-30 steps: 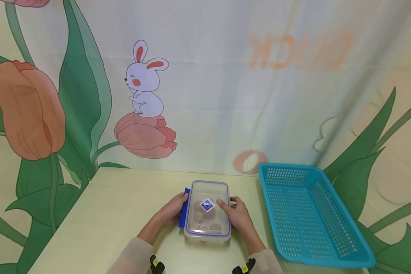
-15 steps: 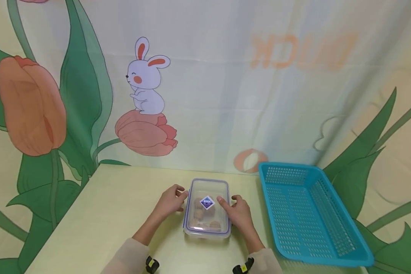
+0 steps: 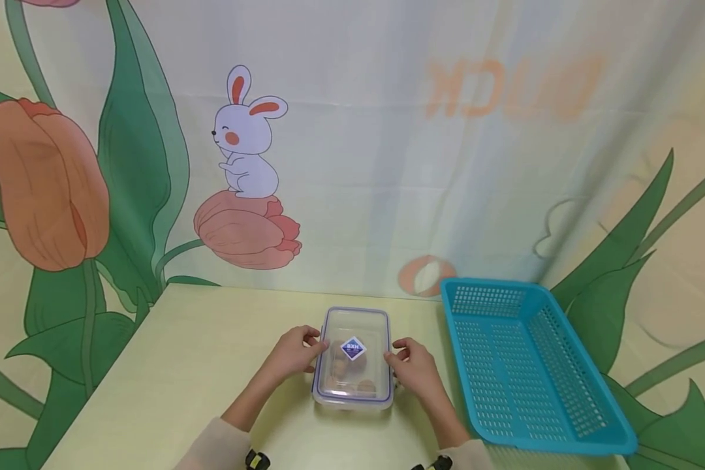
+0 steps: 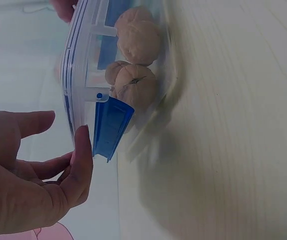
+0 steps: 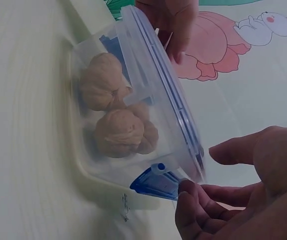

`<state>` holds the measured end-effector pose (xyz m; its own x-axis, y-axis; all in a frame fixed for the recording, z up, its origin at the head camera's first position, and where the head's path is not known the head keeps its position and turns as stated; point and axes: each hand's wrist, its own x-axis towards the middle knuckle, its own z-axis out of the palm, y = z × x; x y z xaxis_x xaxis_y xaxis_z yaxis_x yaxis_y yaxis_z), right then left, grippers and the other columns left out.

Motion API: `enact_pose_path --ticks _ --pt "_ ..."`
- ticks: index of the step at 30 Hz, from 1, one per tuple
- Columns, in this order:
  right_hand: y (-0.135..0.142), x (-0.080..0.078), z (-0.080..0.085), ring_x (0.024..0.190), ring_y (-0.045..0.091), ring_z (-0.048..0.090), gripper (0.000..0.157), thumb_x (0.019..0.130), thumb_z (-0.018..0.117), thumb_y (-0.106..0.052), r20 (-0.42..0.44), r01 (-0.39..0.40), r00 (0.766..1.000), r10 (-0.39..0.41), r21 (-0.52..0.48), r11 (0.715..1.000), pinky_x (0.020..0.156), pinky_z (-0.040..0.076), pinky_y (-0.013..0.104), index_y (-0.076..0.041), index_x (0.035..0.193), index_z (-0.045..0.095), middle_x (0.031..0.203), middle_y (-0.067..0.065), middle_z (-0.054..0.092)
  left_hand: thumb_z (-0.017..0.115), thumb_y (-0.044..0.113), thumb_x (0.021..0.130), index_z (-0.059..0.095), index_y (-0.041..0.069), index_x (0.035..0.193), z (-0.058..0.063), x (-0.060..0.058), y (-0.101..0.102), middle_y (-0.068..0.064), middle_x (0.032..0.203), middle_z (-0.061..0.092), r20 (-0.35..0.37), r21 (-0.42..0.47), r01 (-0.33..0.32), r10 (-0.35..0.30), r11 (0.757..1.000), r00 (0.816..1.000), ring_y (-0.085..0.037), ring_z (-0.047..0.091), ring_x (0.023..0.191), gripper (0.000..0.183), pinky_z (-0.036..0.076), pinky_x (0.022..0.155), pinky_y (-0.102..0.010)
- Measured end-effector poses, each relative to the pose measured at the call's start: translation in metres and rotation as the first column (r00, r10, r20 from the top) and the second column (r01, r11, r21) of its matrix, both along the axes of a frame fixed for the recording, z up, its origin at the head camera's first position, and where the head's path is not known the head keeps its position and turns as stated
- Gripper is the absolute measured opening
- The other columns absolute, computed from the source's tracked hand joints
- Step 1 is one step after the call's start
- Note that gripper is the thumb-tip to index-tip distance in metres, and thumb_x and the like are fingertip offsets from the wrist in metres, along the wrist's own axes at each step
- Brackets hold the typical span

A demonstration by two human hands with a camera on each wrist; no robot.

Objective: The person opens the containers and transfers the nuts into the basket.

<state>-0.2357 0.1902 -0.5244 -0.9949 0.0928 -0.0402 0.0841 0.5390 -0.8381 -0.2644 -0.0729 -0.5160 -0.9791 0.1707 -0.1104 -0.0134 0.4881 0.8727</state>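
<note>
A clear food container [image 3: 354, 385] with a purple-rimmed lid [image 3: 361, 323] stands on the table, and brown walnuts [image 5: 118, 132] show through its wall. My left hand [image 3: 294, 352] is at the lid's left edge, thumb over the rim and bent fingers just below it. Beside those fingers a blue latch [image 4: 111, 125] hangs swung out from the wall. At the right edge, my right hand [image 3: 416, 369] has curled fingers against the rim near another blue latch [image 5: 156, 182], also angled out. In the right wrist view its thumb stands slightly off the lid. The lid sits on the container.
A blue perforated basket [image 3: 564, 445] stands to the right of the container on the pale table [image 3: 211, 339]. Behind the table hangs a printed curtain [image 3: 352, 163] with tulips and a rabbit.
The blue latch on the left, raised outward under my left hand, has dropped from the head view. My left thumb has moved onto the lid's edge; my right thumb has drawn back to the right edge.
</note>
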Motion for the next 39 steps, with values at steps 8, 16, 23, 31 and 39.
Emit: enact_pose_path --ticks 8,16,23,31,39 --pt "0.001 0.005 0.002 0.073 0.021 0.062 0.039 0.098 0.074 -0.013 0.031 -0.039 0.999 0.041 -0.052 0.998 0.061 0.056 0.032 0.011 0.127 0.063 0.094 0.012 0.062 0.075 0.014 0.099 0.061 -0.011 0.133 -0.002 0.001 0.001 -0.013 0.103 0.062 0.026 -0.001 0.017 -0.017 1.0 1.0 -0.024 0.068 0.077 0.045 0.065 0.066 -0.039" --pt "0.001 0.005 -0.001 0.077 0.029 0.066 0.039 0.1 0.073 -0.014 0.046 -0.044 0.998 0.048 -0.095 0.995 0.062 0.057 0.033 0.009 0.13 0.063 0.095 0.013 0.06 0.077 0.013 0.097 0.062 -0.011 0.132 0.001 0.001 0.001 -0.013 0.103 0.062 0.037 0.027 0.004 -0.005 1.0 0.999 -0.022 0.066 0.079 0.044 0.065 0.067 -0.04" --pt "0.0 0.003 -0.006 0.073 0.025 0.063 0.039 0.1 0.073 -0.016 0.044 -0.011 0.999 0.017 -0.122 0.993 0.061 0.056 0.033 0.006 0.131 0.063 0.093 0.012 0.06 0.077 0.014 0.097 0.062 -0.01 0.132 0.002 0.003 0.0 -0.013 0.105 0.061 0.032 0.039 0.002 -0.003 0.999 0.999 -0.024 0.066 0.082 0.044 0.065 0.067 -0.04" --pt "-0.001 0.003 -0.012 0.07 0.019 0.059 0.037 0.1 0.073 -0.016 0.031 0.017 0.999 -0.013 -0.121 0.993 0.06 0.056 0.031 0.003 0.131 0.065 0.091 0.01 0.061 0.077 0.014 0.097 0.063 -0.009 0.132 -0.003 0.003 -0.001 -0.013 0.105 0.062 0.021 0.035 0.008 -0.009 0.999 1.0 -0.024 0.065 0.083 0.044 0.064 0.065 -0.035" --pt "-0.004 0.007 -0.007 0.069 0.019 0.057 0.04 0.1 0.073 -0.016 0.023 0.023 1.0 -0.02 -0.14 0.99 0.061 0.058 0.035 0.003 0.133 0.064 0.09 0.01 0.059 0.078 0.012 0.097 0.064 -0.008 0.13 0.002 0.004 -0.003 -0.012 0.103 0.062 0.003 0.044 0.002 -0.002 0.999 1.0 -0.023 0.065 0.083 0.041 0.064 0.063 -0.033"
